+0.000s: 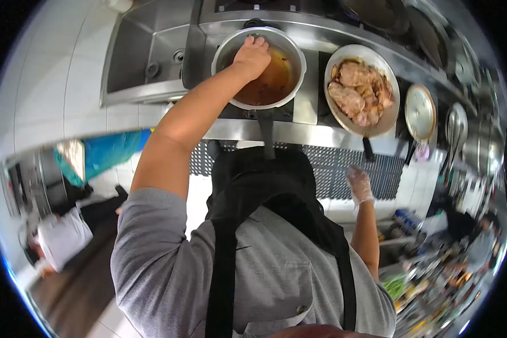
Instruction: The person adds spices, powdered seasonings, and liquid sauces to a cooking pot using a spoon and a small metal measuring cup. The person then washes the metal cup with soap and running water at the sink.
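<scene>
My bare left hand (253, 58) reaches over the large metal pot (302, 66), near its far left inside wall. Its fingers look bunched and bent downward; anything in them is hidden. Brown liquid (276, 79) with small dark bits lies in the pot, whose black handle (266, 132) points toward me. My right hand (359, 185), in a clear plastic glove, hangs away from the stove, slightly blurred, fingers loosely apart and holding nothing visible. Beyond it, a pan (330, 119) holds several pieces of browned, pale meat (357, 90).
To the left of the stove is a steel sink (132, 53). A round lid (421, 112) lies right of the meat pan. Black perforated matting (349, 163) covers the floor before the stove. A person in dark clothing (79, 270) is at the lower left.
</scene>
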A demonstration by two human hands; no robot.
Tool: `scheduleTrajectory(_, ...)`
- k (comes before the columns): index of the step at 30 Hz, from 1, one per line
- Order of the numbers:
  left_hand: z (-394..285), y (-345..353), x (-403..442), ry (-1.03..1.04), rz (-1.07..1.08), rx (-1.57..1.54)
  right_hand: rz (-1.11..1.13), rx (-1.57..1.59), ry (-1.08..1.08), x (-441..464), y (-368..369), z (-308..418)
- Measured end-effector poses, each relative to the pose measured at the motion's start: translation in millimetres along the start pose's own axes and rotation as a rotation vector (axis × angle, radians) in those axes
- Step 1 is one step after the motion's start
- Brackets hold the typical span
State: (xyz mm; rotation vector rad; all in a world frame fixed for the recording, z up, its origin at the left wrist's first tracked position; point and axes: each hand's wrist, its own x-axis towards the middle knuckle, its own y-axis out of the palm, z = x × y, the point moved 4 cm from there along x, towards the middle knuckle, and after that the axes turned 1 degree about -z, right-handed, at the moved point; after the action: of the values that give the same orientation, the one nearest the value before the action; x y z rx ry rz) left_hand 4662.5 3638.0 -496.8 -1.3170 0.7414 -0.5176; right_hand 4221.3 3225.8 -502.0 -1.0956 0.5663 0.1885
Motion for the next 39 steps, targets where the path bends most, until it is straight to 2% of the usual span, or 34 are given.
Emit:
scheduleTrajectory(1,6,8,3,0.040,0.021,0.033,-0.094,0.452,0.407,-10,9,32)
scheduleTrajectory(2,9,5,1,0.088,0.003,0.028,-0.123,0.463,0.449,-24,25,62)
scheduleTrajectory(4,17,-6,-9,0.163,0.126,-0.152,-0.273,0.381,0.556,-56,47,115)
scheduleTrajectory(5,25,-5,-10,0.209,0.114,-0.145,-0.400,0.323,0.490,-88,100,113)
scheduleTrajectory(7,41,-1,-10,0.238,0.056,-0.238,-0.367,0.545,0.737,-130,144,185)
scheduleTrajectory(8,51,-6,-12,0.298,-0.005,-0.232,-0.224,0.393,0.672,-157,192,184)
scheduleTrajectory(10,62,-16,-15,0.428,-0.132,-0.219,-0.111,0.443,0.765,-219,292,208)
scheduleTrajectory(11,65,-19,-18,0.479,-0.195,-0.206,-0.136,0.639,0.902,-243,329,233)
scheduleTrajectory(12,63,-22,-13,0.506,-0.195,-0.201,0.040,0.248,0.643,-264,384,239)
scheduleTrajectory(13,55,-25,-6,0.624,-0.241,-0.131,0.210,-0.135,0.369,-279,431,249)
scheduleTrajectory(14,53,-27,-5,0.718,-0.280,-0.059,0.256,0.182,0.695,-281,455,264)
scheduleTrajectory(15,54,-30,-4,0.720,-0.272,-0.051,0.300,0.508,1.012,-278,471,291)
scheduleTrajectory(16,58,-37,-3,0.686,-0.306,-0.122,0.305,0.516,1.007,-282,496,291)
scheduleTrajectory(17,63,-46,-4,0.651,-0.340,-0.192,0.352,0.518,0.957,-278,504,297)
scheduleTrajectory(18,75,-58,-5,0.521,-0.199,-0.288,0.420,0.495,0.828,-262,496,304)
scheduleTrajectory(19,80,-57,-8,0.524,-0.201,-0.285,0.479,0.445,0.638,-246,481,306)
scheduleTrajectory(21,108,-52,-13,0.395,-0.221,-0.728,0.417,0.245,0.285,-194,426,310)
scheduleTrajectory(23,127,-47,-28,0.405,-0.209,-0.791,-0.002,0.023,0.292,-143,368,307)
scheduleTrajectory(24,142,-42,-35,0.345,-0.203,-0.933,-0.158,0.257,0.493,-129,348,304)
scheduleTrajectory(25,161,-36,-41,0.283,-0.196,-1.074,-0.245,0.402,0.629,-118,319,311)
scheduleTrajectory(27,210,-27,-61,0.313,-0.265,-1.242,-0.402,0.607,0.823,-93,241,347)
scheduleTrajectory(29,270,-11,-72,0.303,-0.377,-1.223,-0.523,0.674,0.844,-100,219,368)
scheduleTrajectory(30,308,-10,-83,0.266,-0.408,-1.235,-0.627,0.534,0.807,-110,227,372)
scheduleTrajectory(31,351,6,-86,0.260,-0.459,-1.295,-0.552,0.510,0.823,-114,216,398)
scheduleTrajectory(32,393,24,-82,0.244,-0.548,-1.162,-0.603,0.512,0.930,-127,219,431)
scheduleTrajectory(33,440,44,-77,0.225,-0.632,-1.025,-0.587,0.620,0.944,-138,259,432)
scheduleTrajectory(35,529,100,-59,-0.014,-0.576,-0.819,-0.435,0.639,1.016,-151,326,465)
scheduleTrajectory(37,614,133,-31,-0.063,-0.475,-0.695,-0.129,0.533,1.017,-144,397,522)
scheduleTrajectory(39,676,158,-7,-0.023,-0.351,-0.628,0.122,0.480,0.952,-127,451,589)
